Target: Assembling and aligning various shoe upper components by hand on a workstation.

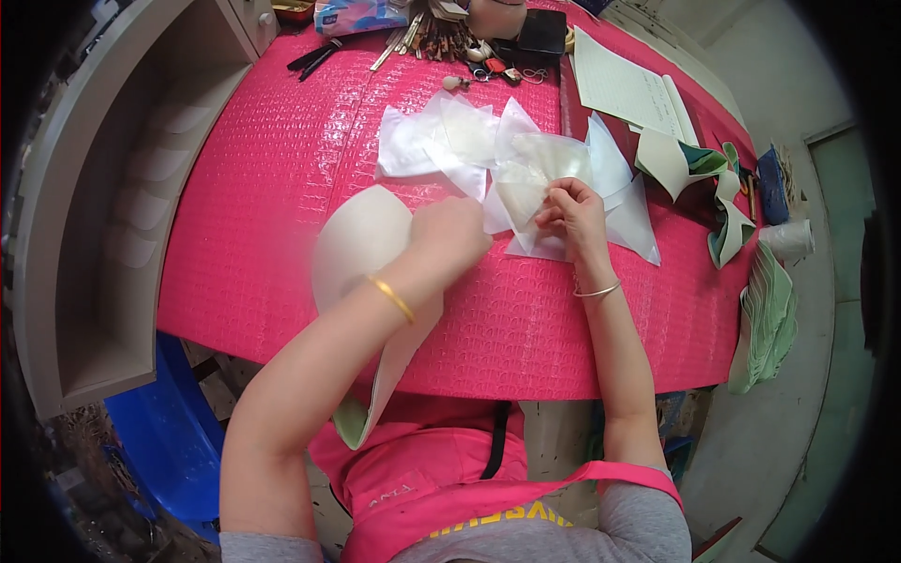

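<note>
My left hand [450, 235] is closed, its fingertips turned away and hidden, above the pink-covered table [244, 206]. Under that wrist lies a rounded cream piece [361, 235] of sheet material. A cream strip with a green underside [375, 399] hangs over the table's front edge below my left forearm. My right hand [574, 216] has thumb and fingers pinched together at a translucent, film-like piece [554, 155]; whatever is between the fingertips is too small to make out. White, thin, pointed pieces [436, 141] lie overlapped beside it, with more [629, 220] to the right.
A grey open shelf [94, 188] holding several pale rounded pieces borders the left. At the back are a tissue pack [361, 14], a bundle of sticks [441, 38] and keys [497, 68]. Notebook [624, 89], green-backed scraps [727, 206] and a green stack [765, 319] line the right.
</note>
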`<action>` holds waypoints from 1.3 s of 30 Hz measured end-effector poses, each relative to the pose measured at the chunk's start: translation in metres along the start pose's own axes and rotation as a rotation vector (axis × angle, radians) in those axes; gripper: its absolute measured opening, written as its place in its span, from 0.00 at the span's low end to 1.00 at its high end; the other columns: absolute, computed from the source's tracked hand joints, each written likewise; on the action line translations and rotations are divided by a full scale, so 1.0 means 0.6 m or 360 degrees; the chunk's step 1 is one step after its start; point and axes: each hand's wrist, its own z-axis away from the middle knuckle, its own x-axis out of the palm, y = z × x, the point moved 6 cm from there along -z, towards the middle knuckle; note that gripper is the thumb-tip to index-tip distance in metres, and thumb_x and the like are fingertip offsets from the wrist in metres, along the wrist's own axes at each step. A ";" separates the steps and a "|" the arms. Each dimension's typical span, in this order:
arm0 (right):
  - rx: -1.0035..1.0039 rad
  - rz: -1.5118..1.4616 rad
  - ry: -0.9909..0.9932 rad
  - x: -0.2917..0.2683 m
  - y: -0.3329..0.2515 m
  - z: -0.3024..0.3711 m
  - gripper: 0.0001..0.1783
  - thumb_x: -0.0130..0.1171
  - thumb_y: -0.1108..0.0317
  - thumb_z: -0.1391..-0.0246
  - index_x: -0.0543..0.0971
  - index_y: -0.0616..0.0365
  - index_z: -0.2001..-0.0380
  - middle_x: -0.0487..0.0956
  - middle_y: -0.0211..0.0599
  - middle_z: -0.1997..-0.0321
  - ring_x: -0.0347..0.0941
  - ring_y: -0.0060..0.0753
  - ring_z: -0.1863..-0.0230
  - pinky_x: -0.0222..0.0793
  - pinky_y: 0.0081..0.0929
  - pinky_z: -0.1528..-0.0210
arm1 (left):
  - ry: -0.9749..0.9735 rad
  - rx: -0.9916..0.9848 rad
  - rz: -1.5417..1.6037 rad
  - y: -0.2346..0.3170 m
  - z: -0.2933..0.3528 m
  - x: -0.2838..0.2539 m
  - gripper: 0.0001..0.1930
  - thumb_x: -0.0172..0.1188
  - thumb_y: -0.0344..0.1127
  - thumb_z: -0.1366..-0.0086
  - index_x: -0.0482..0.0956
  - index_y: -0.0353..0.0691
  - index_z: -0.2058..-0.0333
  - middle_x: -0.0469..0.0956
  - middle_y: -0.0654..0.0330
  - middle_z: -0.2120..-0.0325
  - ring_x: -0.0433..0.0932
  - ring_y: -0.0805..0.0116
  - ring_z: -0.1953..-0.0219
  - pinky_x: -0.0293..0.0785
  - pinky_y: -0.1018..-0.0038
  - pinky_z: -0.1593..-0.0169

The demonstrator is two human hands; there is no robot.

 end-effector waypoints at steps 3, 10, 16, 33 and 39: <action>-0.0015 -0.0038 -0.0193 0.013 0.003 0.007 0.05 0.50 0.72 0.52 0.70 0.63 0.72 0.73 0.34 0.78 0.75 0.27 0.79 0.71 0.19 0.79 | 0.0550 0.0604 -0.0518 0.069 0.050 -0.041 0.18 0.57 0.35 0.51 0.70 0.29 0.63 0.72 0.50 0.60 0.71 0.59 0.56 0.72 0.66 0.65; -0.0093 -0.0221 -0.0085 0.035 0.005 0.012 0.08 0.57 0.71 0.54 0.70 0.62 0.72 0.74 0.34 0.79 0.74 0.24 0.79 0.70 0.16 0.76 | 0.0851 0.1032 -0.0661 0.050 0.056 0.039 0.16 0.52 0.32 0.46 0.68 0.28 0.61 0.68 0.50 0.56 0.68 0.58 0.52 0.74 0.69 0.61; -0.0461 0.0062 0.0187 -0.049 -0.051 0.006 0.07 0.59 0.75 0.56 0.72 0.64 0.74 0.75 0.36 0.77 0.72 0.22 0.81 0.69 0.16 0.77 | 0.0533 0.0728 -0.0459 0.047 0.028 0.050 0.14 0.46 0.31 0.43 0.71 0.27 0.61 0.67 0.50 0.55 0.68 0.59 0.54 0.75 0.72 0.60; -0.1223 0.0327 0.0555 -0.167 -0.209 0.222 0.01 0.56 0.74 0.51 0.73 0.57 0.74 0.73 0.25 0.74 0.66 0.17 0.74 0.63 0.15 0.68 | -0.0303 0.0353 0.0987 0.114 0.040 -0.041 0.28 0.58 0.52 0.49 0.74 0.28 0.61 0.74 0.44 0.63 0.78 0.58 0.70 0.75 0.69 0.66; -0.1772 0.1396 -0.0303 0.098 -0.197 0.306 0.14 0.63 0.67 0.61 0.77 0.58 0.67 0.76 0.37 0.65 0.73 0.32 0.65 0.67 0.26 0.61 | -0.0294 0.0269 0.1857 0.017 0.093 -0.018 0.22 0.56 0.44 0.44 0.74 0.28 0.60 0.78 0.55 0.69 0.76 0.70 0.69 0.73 0.76 0.66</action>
